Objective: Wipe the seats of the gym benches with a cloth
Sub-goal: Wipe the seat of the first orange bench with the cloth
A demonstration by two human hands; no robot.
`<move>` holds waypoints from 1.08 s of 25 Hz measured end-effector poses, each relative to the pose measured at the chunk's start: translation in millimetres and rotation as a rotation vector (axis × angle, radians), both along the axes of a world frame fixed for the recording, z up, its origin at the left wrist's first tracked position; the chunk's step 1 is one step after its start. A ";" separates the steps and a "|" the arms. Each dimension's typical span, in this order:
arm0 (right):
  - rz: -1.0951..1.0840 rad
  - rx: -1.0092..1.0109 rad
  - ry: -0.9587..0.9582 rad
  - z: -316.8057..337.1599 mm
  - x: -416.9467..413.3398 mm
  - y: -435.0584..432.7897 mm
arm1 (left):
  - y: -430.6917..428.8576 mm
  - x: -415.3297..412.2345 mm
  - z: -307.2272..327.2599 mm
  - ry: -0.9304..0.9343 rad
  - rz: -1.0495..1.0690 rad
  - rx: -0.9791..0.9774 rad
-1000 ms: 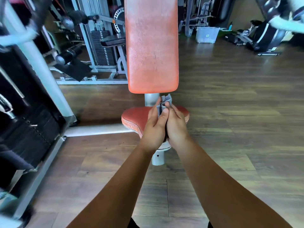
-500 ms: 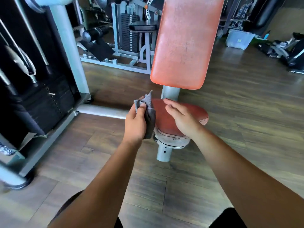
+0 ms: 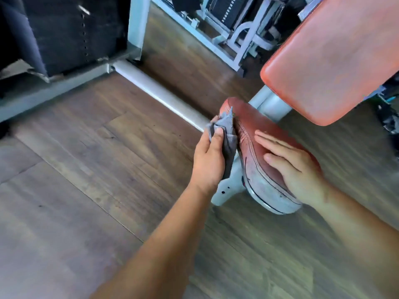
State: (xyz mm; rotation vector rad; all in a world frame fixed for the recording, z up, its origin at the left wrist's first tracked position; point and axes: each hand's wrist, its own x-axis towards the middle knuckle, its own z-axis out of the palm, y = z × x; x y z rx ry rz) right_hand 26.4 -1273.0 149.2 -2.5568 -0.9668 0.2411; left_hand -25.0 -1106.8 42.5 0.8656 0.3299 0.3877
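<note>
Since the earlier frame the view has swung left, and my right hand [image 3: 295,167] now lies flat, fingers spread, on the red seat [image 3: 259,130]. My left hand [image 3: 210,158] grips the bunched grey cloth [image 3: 226,130] against the seat's left edge. I judge firm strokes along the stitched seam clean best, the backrest [image 3: 332,65] above left untouched.

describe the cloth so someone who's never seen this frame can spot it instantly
Start at the big orange backrest pad upper right, then drop to the round red seat below it. At the seat's left edge, the left hand grips a crumpled grey cloth. It is the only soft grey fabric there; the right hand lies flat and empty on the seat.
</note>
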 end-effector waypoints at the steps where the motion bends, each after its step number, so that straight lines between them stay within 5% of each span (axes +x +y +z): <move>1: -0.005 0.025 -0.004 -3.2 1.0 -1.6 | -10.8 4.2 -3.0 -0.039 -0.017 -0.024; 9: 0.025 0.067 -0.022 -11.7 5.7 -3.5 | -50.7 -28.4 8.7 -0.140 -0.089 -0.062; 14: 0.026 0.104 -0.012 -13.2 6.4 -2.3 | -66.8 -64.4 10.8 -0.201 -0.029 0.236; 19: 0.074 0.049 -0.039 -12.7 9.1 0.3 | -56.8 -42.4 12.3 -0.137 -0.067 0.151; 24: 0.078 0.080 -0.044 -11.4 3.4 1.0 | -58.3 -44.9 -0.9 -0.197 0.006 0.401; 27: 0.085 0.067 -0.026 -11.4 6.7 -0.9 | -55.1 -37.1 5.3 -0.161 -0.065 0.223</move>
